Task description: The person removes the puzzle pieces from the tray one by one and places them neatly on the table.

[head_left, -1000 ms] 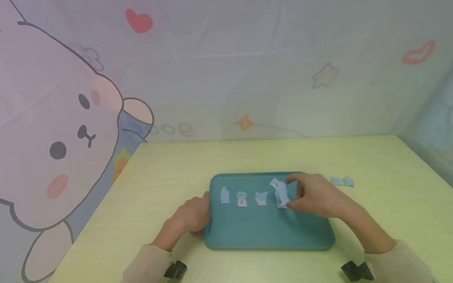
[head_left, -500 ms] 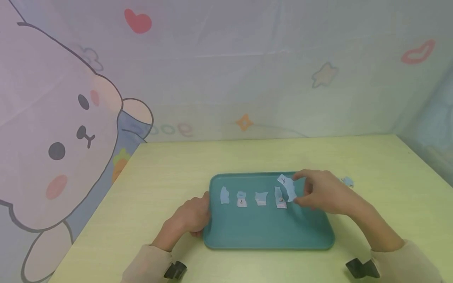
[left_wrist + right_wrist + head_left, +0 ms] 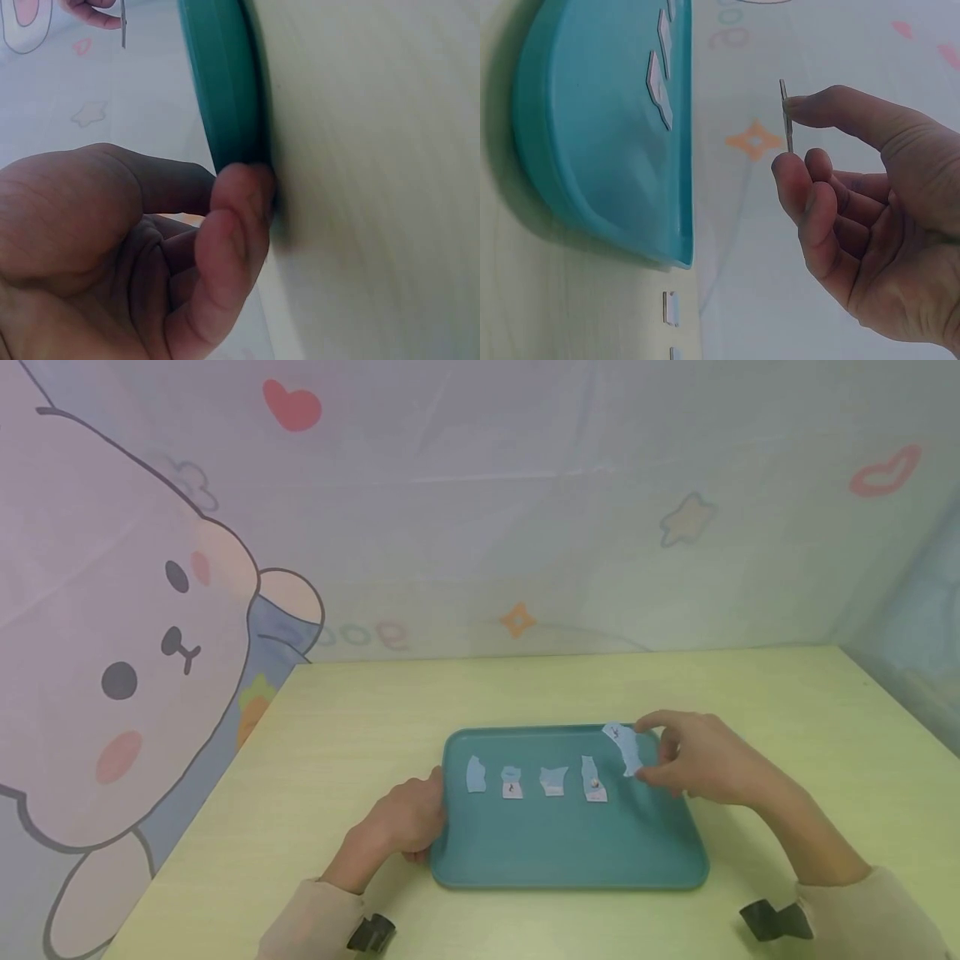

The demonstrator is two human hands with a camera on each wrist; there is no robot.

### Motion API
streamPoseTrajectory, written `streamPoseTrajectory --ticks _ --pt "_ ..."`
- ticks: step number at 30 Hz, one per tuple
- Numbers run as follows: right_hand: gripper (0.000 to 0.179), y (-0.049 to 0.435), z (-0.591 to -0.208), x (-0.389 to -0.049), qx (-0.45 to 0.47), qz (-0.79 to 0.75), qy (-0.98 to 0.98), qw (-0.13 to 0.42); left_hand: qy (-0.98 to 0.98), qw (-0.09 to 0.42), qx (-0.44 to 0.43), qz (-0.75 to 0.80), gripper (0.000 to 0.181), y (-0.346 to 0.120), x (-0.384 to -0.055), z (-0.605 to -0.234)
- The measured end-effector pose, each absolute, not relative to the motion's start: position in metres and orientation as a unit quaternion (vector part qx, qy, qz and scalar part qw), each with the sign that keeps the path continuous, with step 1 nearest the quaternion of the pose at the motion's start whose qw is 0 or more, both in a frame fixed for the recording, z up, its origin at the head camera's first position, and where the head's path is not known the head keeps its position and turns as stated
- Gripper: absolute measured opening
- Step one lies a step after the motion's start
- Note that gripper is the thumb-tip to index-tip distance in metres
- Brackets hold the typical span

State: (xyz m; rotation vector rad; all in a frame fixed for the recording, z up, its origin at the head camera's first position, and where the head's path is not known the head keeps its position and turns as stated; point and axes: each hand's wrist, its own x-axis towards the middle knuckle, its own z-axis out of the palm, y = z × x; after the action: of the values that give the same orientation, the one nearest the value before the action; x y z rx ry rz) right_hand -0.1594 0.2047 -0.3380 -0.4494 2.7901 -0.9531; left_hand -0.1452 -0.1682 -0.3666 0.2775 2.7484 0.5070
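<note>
My right hand (image 3: 697, 760) pinches a thin light-blue puzzle piece (image 3: 625, 748) with irregular edges and a small dark mark, held above the tray's back right part. The right wrist view catches this held puzzle piece (image 3: 786, 112) edge-on between thumb and fingers. Flat on the teal tray (image 3: 555, 852) lies a row of several similar pieces, among them a narrow one (image 3: 476, 774), one with a white lower half (image 3: 512, 782), a wide one (image 3: 554, 781) and a tall one (image 3: 593, 779). My left hand (image 3: 412, 814) grips the tray's left rim, fingertips at its underside in the left wrist view.
The tray rests on a pale yellow table (image 3: 360, 710). Beyond its right end, two small pieces show in the right wrist view, the nearer piece (image 3: 670, 308) by the tray's corner; my right hand hides them from the head view. A printed curtain (image 3: 480, 510) hangs behind.
My right hand has carried the pinched puzzle piece rightward and toward the tray's back edge, uncovering the tall piece in the row. The left hand and tray stay in place.
</note>
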Motion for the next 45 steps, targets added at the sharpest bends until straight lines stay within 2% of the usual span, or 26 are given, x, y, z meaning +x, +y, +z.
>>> streamPoseTrajectory --ticks 45 --pt "0.068 0.260 -0.347 -0.174 -0.121 -0.338 0.930 0.075 0.964 0.175 0.100 0.171 0.056 -0.168 -0.145 -0.364"
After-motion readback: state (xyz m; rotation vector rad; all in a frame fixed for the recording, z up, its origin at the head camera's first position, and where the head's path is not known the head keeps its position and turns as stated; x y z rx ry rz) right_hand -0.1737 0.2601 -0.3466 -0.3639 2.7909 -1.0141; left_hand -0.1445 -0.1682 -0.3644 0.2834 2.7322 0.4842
